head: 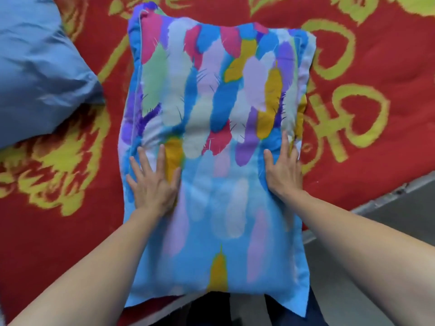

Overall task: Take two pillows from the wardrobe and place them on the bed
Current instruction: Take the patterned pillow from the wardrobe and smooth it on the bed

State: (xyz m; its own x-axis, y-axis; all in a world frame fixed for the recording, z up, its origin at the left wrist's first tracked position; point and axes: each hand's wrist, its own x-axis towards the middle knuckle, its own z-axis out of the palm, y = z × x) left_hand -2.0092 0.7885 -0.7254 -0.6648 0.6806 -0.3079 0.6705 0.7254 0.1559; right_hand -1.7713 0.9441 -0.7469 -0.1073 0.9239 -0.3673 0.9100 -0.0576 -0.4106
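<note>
Left hand: the left hand (154,184) lies flat, palm down, fingers spread and pointing away from the person, pressed onto the left part of the pillow; it grips nothing.
Right hand: the right hand (283,171) is likewise flat and spread on the right part of the pillow, its outer fingers at the pillow's right edge; nothing is closed in it.
Hands together: well apart, one toward each side of the pillow, both bare forearms reaching in from the bottom corners.
Pillow: the feather-print pillow (219,128) lies lengthwise away from the person on the bed, its near end hanging past the bed edge toward the person's legs.
Pillow look: a light blue cover printed with long feather shapes in pink, purple, mustard yellow, pale green, grey and darker blue; the print is bold at the far half and faded at the near half.
Pillow shape: a plump rectangle with a flat fabric border; the cloth dents and wrinkles under both palms.
Second pillow: a plain blue pillow (35,74) rests at the upper left, smooth cloth with soft creases, just beside the printed one and not touching it.
Bed cover: a red blanket (364,109) with a woven, fuzzy yellow-green pattern.
Floor: a grey floor (388,231) shows at the right past the bed edge.
</note>
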